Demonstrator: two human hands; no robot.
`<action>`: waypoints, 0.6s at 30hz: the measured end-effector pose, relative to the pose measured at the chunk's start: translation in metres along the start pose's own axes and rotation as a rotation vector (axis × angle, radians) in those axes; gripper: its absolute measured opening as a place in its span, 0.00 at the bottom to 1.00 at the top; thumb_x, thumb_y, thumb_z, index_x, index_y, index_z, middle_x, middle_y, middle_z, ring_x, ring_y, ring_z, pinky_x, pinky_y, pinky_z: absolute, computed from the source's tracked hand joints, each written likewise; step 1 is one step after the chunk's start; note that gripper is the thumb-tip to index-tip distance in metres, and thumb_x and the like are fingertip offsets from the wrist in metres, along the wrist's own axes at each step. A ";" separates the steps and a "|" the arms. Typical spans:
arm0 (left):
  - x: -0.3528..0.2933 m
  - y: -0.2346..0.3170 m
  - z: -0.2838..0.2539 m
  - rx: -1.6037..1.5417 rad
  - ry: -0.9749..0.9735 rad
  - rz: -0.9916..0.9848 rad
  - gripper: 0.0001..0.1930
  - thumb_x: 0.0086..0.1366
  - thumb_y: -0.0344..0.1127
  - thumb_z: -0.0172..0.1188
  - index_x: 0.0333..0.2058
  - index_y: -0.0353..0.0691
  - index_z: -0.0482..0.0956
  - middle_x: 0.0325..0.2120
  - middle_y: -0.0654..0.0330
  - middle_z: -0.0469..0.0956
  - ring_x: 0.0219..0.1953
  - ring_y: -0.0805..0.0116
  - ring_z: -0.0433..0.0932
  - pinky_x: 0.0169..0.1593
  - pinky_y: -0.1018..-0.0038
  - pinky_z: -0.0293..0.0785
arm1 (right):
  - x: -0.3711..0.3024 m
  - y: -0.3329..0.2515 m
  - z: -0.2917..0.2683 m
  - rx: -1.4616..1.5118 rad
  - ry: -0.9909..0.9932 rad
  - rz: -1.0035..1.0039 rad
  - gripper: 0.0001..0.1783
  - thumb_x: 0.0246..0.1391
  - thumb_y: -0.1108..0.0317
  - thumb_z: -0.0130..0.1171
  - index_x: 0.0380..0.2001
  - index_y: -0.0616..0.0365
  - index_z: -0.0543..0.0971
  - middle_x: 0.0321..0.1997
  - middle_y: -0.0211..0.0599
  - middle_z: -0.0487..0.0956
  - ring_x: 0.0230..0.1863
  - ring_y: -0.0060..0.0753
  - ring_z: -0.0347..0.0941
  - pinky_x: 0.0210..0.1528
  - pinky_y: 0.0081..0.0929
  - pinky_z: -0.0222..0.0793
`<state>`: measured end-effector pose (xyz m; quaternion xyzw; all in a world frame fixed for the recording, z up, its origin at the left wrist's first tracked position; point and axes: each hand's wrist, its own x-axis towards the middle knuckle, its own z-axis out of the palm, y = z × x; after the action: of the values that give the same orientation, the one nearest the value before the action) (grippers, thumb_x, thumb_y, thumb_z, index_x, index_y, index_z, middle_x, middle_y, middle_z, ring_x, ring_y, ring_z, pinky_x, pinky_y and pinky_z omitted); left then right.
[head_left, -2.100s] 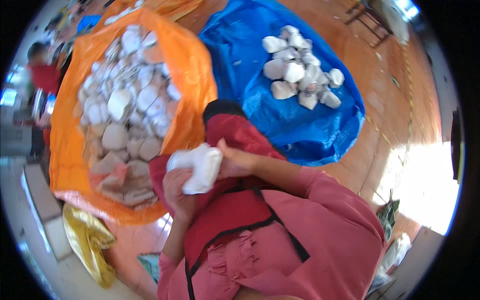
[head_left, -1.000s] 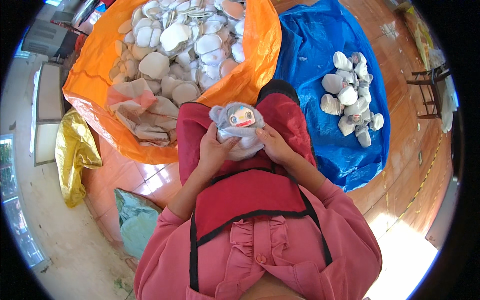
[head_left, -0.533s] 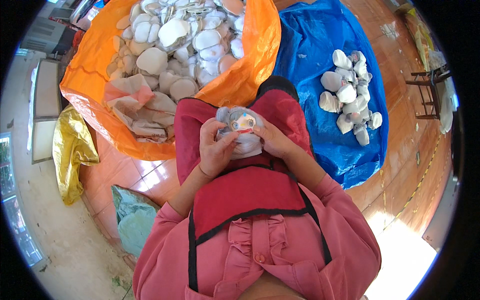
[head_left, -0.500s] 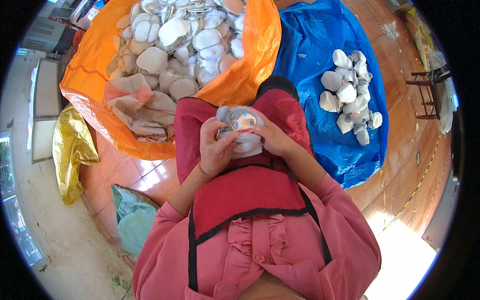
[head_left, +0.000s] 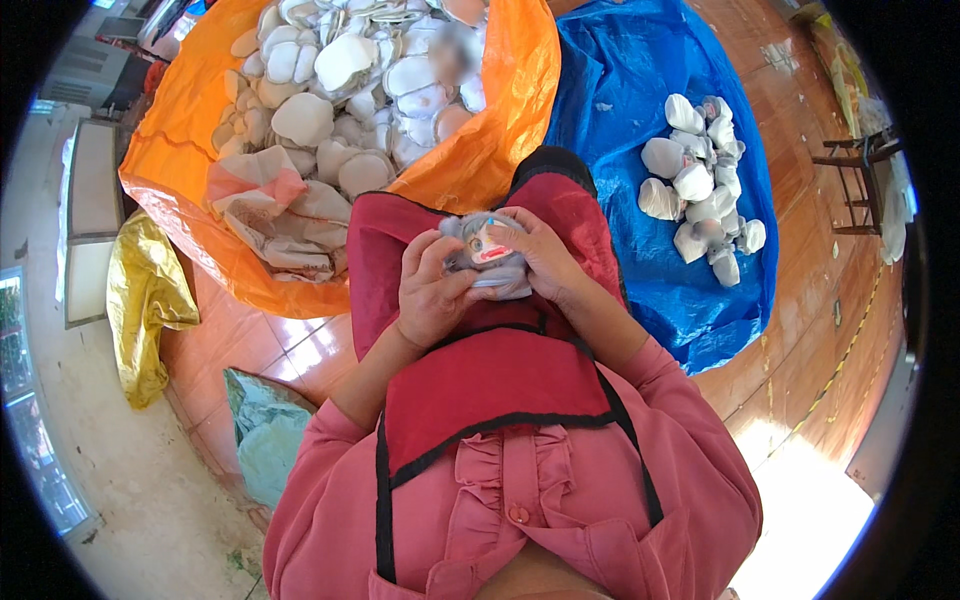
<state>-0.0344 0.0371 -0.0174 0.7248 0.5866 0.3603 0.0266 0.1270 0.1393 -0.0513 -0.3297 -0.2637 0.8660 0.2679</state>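
Observation:
Over my lap I hold a small plush doll head [head_left: 490,250] with grey fuzzy hair, a pale face, a red mouth and a blue mark on the forehead. My left hand [head_left: 435,285] grips its left side and lower edge, fingers bent around it. My right hand [head_left: 545,258] closes on the right side, its thumb lying across part of the face and covering one eye. Beneath is the red apron [head_left: 500,380] with black trim. The underside of the head is hidden by my fingers.
An orange sack [head_left: 520,110] full of flat white and grey fabric pieces stands ahead on the left. On a blue sheet [head_left: 690,320] at the right lies a pile of stuffed white-and-grey heads [head_left: 693,182]. A yellow sack [head_left: 145,310], a green sack [head_left: 265,440] and a wooden stool [head_left: 855,185] are around.
My right thumb has moved up over the face, covering one eye. My left hand has shifted lower along the head, which now sits slightly turned.

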 end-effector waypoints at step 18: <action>0.005 -0.023 0.011 -1.382 -0.224 -1.198 0.24 0.57 0.29 0.67 0.52 0.33 0.71 0.47 0.56 0.77 0.49 0.66 0.76 0.55 0.70 0.71 | 0.000 0.000 -0.004 -0.109 -0.190 -0.195 0.32 0.57 0.62 0.61 0.61 0.59 0.61 0.57 0.40 0.70 0.57 0.31 0.67 0.59 0.28 0.64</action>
<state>-0.0471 0.0524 -0.0341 0.1536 0.5121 0.4844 0.6924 0.1303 0.1408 -0.0539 -0.2331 -0.3653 0.8475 0.3065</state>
